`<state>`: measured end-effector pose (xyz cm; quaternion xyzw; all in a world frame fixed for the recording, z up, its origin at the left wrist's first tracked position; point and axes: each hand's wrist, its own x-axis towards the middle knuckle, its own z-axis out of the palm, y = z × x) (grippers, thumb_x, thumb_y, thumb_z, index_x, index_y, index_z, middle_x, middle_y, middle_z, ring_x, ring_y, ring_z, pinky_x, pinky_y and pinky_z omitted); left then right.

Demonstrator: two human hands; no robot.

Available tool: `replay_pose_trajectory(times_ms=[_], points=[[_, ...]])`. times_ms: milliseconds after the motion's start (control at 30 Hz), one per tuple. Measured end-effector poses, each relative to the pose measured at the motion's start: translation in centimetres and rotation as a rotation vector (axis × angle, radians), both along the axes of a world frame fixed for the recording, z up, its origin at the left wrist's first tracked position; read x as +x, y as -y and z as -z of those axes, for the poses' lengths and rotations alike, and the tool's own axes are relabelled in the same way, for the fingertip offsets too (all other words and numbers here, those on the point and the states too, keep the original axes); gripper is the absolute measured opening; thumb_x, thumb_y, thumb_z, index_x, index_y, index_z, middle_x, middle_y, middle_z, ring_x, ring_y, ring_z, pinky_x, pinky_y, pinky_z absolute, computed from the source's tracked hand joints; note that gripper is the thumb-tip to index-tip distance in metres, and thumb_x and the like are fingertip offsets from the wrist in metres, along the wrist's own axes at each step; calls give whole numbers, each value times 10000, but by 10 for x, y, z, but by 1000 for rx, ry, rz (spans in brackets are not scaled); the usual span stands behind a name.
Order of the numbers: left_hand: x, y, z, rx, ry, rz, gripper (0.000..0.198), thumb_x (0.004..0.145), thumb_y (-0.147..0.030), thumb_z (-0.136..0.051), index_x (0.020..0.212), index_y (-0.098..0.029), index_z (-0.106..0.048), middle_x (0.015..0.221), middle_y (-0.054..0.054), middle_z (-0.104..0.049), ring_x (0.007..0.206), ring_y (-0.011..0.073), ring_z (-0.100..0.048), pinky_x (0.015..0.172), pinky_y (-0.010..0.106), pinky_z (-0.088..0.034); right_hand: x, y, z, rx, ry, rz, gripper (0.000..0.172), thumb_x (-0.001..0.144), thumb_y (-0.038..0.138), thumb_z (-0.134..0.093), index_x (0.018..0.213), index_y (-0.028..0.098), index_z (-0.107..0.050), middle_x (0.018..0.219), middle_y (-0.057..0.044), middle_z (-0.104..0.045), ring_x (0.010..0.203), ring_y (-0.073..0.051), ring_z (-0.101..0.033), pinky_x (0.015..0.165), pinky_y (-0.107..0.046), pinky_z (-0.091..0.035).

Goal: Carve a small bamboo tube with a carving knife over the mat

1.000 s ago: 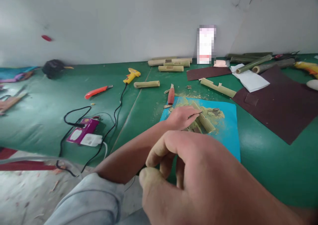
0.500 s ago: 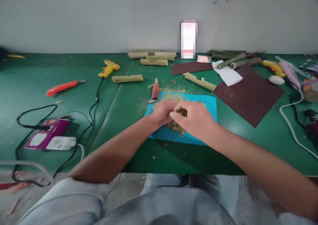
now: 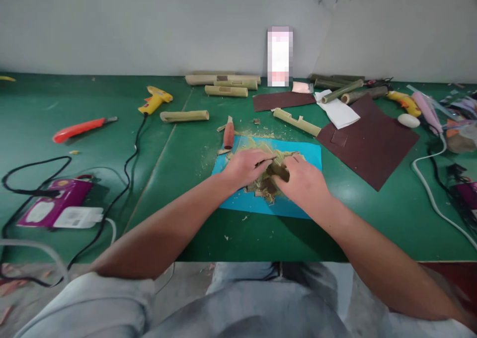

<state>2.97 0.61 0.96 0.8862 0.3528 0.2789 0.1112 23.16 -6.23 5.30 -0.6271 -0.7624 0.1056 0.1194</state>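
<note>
Both my hands are at a loose heap of bamboo shavings (image 3: pixel 265 188) on a blue sheet (image 3: pixel 238 202). My left hand (image 3: pixel 246 167) is at the heap's left side, fingers curled toward the thumb on some shavings. From the right, my right hand (image 3: pixel 308 179) reaches into the heap, thumb and fingers apart in a curve; the tips are partly hidden among the scraps. A short blade with a reddish wooden handle (image 3: pixel 228 135) lies at the sheet's upper left corner. Behind the sheet rests a notched bamboo piece (image 3: pixel 296 122).
To the left lie a yellow glue gun (image 3: pixel 156 99), a red-handled cutter (image 3: pixel 80 130), a cut bamboo tube (image 3: pixel 184 116) and a purple box (image 3: pixel 55 201) with cables. Brown sandpaper (image 3: pixel 368 149), white paper (image 3: pixel 340 113) and an egg-shaped white object (image 3: pixel 409 120) are on the right. More bamboo (image 3: pixel 226 91) lies by the wall.
My hands, which were together with the right fingers pinched over the left hand, have moved apart. My right hand has opened and lowered into the shavings. The view has shifted slightly right.
</note>
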Motion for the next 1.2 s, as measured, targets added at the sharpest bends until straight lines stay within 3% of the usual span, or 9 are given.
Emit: replay_pose_trajectory(times_ms=[133,300,467,633,767,900,1000,1133,1200], points=[[-3,-5,3,-17,-8,-34,286,1061,-298,-584,1225,-244,-812,1004,63,-837,922,209,-788,814,317,-629,4,-6,5,-59,-33,18,145,938,328,-661,993,194,-665,1107,-118,-730,916,-242,-670,676,-331,-398],[-6,-10,9,-44,94,-187,274,1037,-271,-609,1198,-223,-825,1064,81,-839,951,218,-791,845,329,-641,5,-9,11,-66,-81,53,137,927,341,-646,910,205,-650,1002,-105,-756,852,-233,-657,674,-336,-395],[1,-2,10,-77,46,-55,282,1058,-274,-586,1215,-233,-817,1028,66,-836,927,206,-787,832,323,-636,5,-7,12,-77,-83,73,150,931,349,-649,902,202,-654,953,-103,-755,838,-231,-665,678,-335,-394],[0,-2,8,-30,30,-166,297,1064,-275,-563,1195,-213,-822,990,82,-824,908,217,-773,803,331,-625,6,-6,13,-65,-102,64,138,923,338,-650,919,201,-655,992,-112,-764,846,-235,-663,679,-335,-391],[-2,-2,8,-39,6,-93,300,1063,-261,-567,1232,-228,-812,949,73,-817,879,204,-765,809,315,-618,7,-5,13,-81,-99,55,142,930,335,-659,902,197,-638,967,-108,-755,829,-225,-654,669,-331,-372],[-1,-3,9,-14,24,-175,282,1056,-249,-567,1158,-191,-824,942,78,-809,878,207,-757,798,316,-611,8,-7,13,-86,-99,67,155,940,341,-655,875,204,-623,967,-101,-751,823,-219,-646,659,-332,-347],[1,-1,10,-55,-15,-95,302,1069,-265,-568,1259,-208,-796,1053,74,-821,942,197,-766,836,302,-611,8,-8,16,-83,-106,47,156,936,327,-664,855,204,-613,959,-98,-748,820,-215,-638,656,-334,-338],[2,2,11,-31,19,-180,293,1068,-247,-558,1204,-188,-810,1027,85,-818,939,205,-761,844,313,-614,8,-7,17,-84,-106,64,179,948,349,-666,860,204,-609,965,-100,-743,802,-212,-625,655,-338,-332],[2,3,11,-49,-3,-92,318,1081,-262,-550,1285,-196,-784,1017,80,-811,917,199,-756,841,310,-613,8,-6,17,-92,-99,61,176,951,344,-665,865,201,-608,976,-103,-742,807,-212,-624,661,-339,-334]])
